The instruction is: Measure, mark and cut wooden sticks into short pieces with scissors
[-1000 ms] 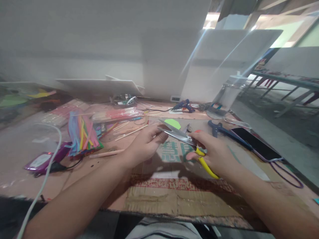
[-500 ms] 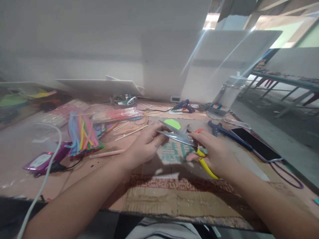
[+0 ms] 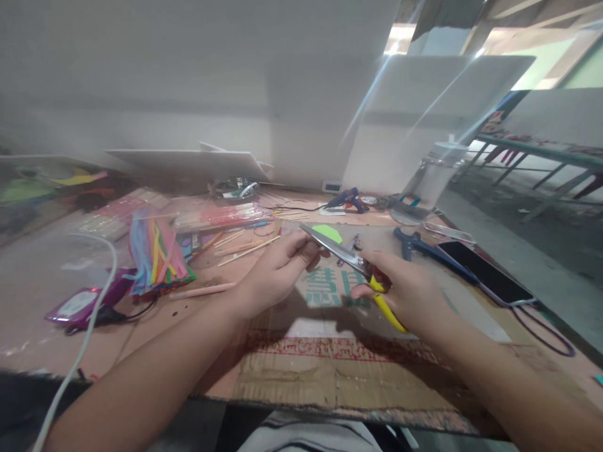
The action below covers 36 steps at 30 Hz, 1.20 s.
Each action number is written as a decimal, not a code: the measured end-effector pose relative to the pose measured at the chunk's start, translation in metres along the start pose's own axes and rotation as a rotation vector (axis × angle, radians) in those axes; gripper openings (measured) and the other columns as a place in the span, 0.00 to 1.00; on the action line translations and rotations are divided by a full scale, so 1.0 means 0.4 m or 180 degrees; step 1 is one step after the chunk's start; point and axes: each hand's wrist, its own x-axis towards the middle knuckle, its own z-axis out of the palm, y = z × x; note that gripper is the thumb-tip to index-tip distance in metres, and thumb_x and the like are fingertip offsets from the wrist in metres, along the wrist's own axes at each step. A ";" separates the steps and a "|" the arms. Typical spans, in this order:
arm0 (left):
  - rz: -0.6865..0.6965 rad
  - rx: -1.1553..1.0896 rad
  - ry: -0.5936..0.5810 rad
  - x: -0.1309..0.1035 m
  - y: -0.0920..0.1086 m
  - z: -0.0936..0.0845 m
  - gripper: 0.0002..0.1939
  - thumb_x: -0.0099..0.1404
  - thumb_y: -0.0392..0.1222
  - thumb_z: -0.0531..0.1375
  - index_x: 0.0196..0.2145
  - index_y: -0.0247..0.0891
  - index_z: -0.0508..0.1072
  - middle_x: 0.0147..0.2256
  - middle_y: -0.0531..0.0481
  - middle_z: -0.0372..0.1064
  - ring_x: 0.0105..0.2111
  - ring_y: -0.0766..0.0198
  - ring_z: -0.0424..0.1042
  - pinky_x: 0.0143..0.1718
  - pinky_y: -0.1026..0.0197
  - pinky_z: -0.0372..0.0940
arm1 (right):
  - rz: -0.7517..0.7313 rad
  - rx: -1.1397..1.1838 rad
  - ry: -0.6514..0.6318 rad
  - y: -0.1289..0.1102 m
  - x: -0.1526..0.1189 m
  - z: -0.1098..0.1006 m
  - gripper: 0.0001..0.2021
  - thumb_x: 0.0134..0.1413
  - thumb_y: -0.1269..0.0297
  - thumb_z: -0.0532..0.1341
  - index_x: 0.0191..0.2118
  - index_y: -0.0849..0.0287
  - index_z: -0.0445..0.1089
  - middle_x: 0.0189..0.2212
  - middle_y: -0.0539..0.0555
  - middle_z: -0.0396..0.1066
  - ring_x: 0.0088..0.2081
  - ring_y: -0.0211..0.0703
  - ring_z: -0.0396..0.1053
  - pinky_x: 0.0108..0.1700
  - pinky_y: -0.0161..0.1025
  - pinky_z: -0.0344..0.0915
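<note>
Yellow-handled scissors (image 3: 346, 256) sit in the right hand's (image 3: 400, 282) grasp, blades beside the left hand's (image 3: 282, 267) curled fingertips.

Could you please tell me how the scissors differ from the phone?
The scissors are held in the right hand, while the phone lies face up. The scissors have shiny metal blades and yellow on the handles; the phone has a dark screen. Both are longer than wide.

At the tips of my scissors (image 3: 342, 252), I can't tell whether my left hand (image 3: 277, 267) pinches anything. Below them, my right thumb hides part of the green lettering (image 3: 323, 289). Far right of them, 1 blurred table (image 3: 546, 152) runs off the edge.
</note>
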 end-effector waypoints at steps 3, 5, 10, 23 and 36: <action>-0.0040 0.0095 0.0094 0.005 0.019 -0.006 0.14 0.72 0.51 0.55 0.38 0.39 0.75 0.30 0.53 0.62 0.32 0.66 0.62 0.35 0.62 0.58 | 0.0478 0.0018 0.0038 0.022 0.015 0.008 0.21 0.60 0.43 0.61 0.48 0.55 0.72 0.26 0.50 0.69 0.25 0.42 0.65 0.27 0.37 0.57; -0.0143 0.0071 0.0144 0.010 0.034 -0.010 0.14 0.71 0.49 0.57 0.34 0.38 0.74 0.29 0.53 0.62 0.30 0.67 0.61 0.32 0.63 0.56 | 0.0895 0.0014 -0.0097 0.046 0.027 0.018 0.21 0.58 0.45 0.62 0.49 0.54 0.72 0.28 0.51 0.72 0.27 0.45 0.69 0.28 0.37 0.59; -0.0595 -0.0496 0.0086 0.025 0.044 -0.012 0.20 0.65 0.55 0.59 0.26 0.36 0.71 0.21 0.55 0.57 0.22 0.69 0.54 0.25 0.63 0.47 | 0.1135 0.0228 -0.0563 0.096 0.035 0.059 0.24 0.57 0.52 0.63 0.57 0.55 0.70 0.38 0.56 0.77 0.35 0.49 0.73 0.34 0.39 0.65; -0.0656 -0.0222 0.0462 0.019 0.070 0.001 0.21 0.54 0.44 0.64 0.19 0.40 0.53 0.19 0.60 0.47 0.20 0.72 0.48 0.23 0.64 0.44 | 0.0216 0.0333 -0.0973 0.042 0.003 0.109 0.24 0.58 0.64 0.61 0.60 0.62 0.67 0.47 0.62 0.74 0.47 0.52 0.72 0.49 0.46 0.67; -0.0687 -0.0905 0.0164 0.000 0.056 0.002 0.20 0.69 0.57 0.55 0.30 0.38 0.69 0.21 0.58 0.49 0.21 0.69 0.47 0.22 0.64 0.43 | 0.0232 0.0219 -0.1035 0.034 0.005 0.110 0.23 0.60 0.65 0.59 0.60 0.64 0.66 0.49 0.64 0.74 0.50 0.53 0.72 0.51 0.47 0.66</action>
